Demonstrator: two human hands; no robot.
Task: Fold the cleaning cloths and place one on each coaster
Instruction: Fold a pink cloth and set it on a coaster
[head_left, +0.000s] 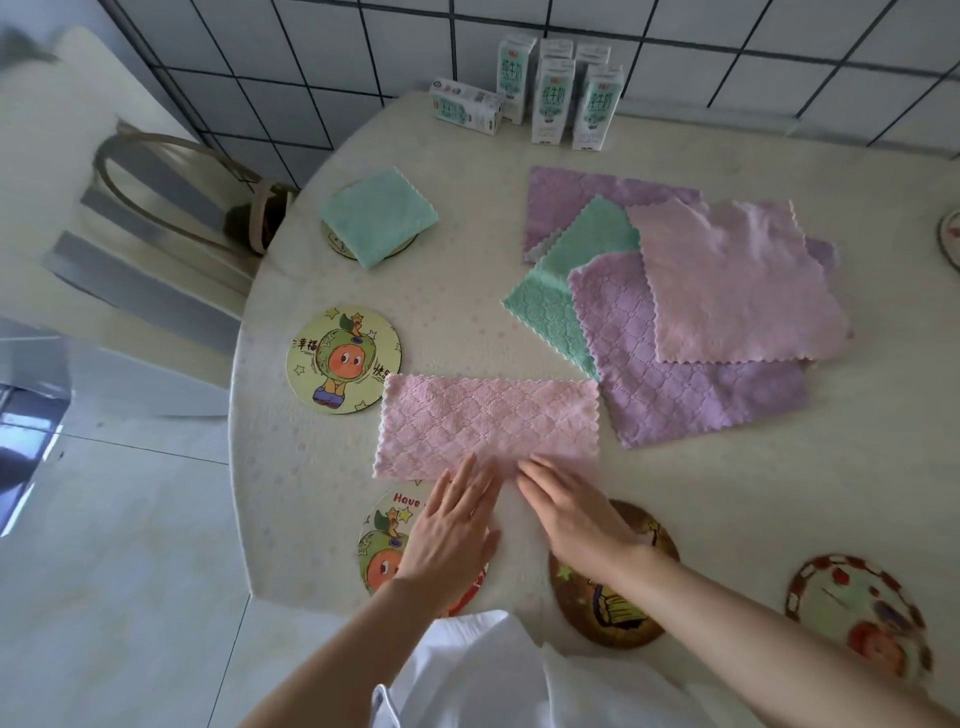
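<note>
While the pink cloth (488, 421) lies folded into a long rectangle on the bench (467, 312), its near edge is touched by the fingertips of the left hand (452, 525) and the right hand (576, 514). Both hands are held flat with fingers straight, and nothing is gripped. The cloth is spread just beyond the hands, its far left corner touching a cartoon coaster (343, 358). A folded green cloth (376, 218) is laid on a far coaster (338, 243), and unfolded cloths (675, 312) are heaped to the right.

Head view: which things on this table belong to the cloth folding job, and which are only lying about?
Belong to the job: pink cloth, touched by left hand and right hand; folded green cloth on its coaster; pile of unfolded cloths; green cartoon coaster; brown coaster; red-patterned coaster.
Lying about: milk cartons; bag beside the table.
</note>
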